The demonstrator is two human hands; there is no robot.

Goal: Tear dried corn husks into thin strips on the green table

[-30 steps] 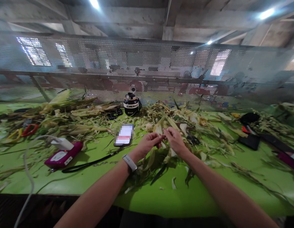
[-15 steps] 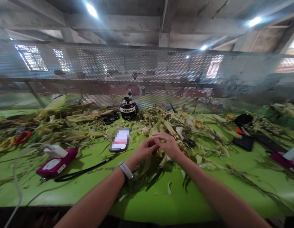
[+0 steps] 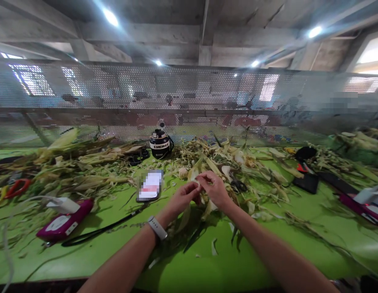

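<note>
My left hand (image 3: pixel 186 196), with a pale watch band (image 3: pixel 157 228) on its wrist, is closed in a pinch. Its fingertips meet those of my right hand (image 3: pixel 215 189), which is also pinched. Between them shows a tiny pale bit, too small to name. Below and around both hands lie corn husks (image 3: pixel 210 207), some pale and some dark green. Just beyond the fingertips are more husks and a round pale lump (image 3: pixel 183 173). Black-handled scissors (image 3: pixel 238 185) rest among the scraps right of my right hand.
A phone (image 3: pixel 150 185) lies left of my hands, near a magenta power strip (image 3: pixel 65 219) with a white charger. Behind stands a black bottle (image 3: pixel 160 146). Husk piles (image 3: pixel 85 158) cover the green table (image 3: pixel 115 260), backed by a perforated metal screen (image 3: pixel 189 91). Red-handled scissors (image 3: pixel 18 188) lie far left.
The view has shifted a little, so the table items sit slightly further left and lower. My hands stay together at the same place, fingertips slightly moved, with a pale bit now showing between them.
</note>
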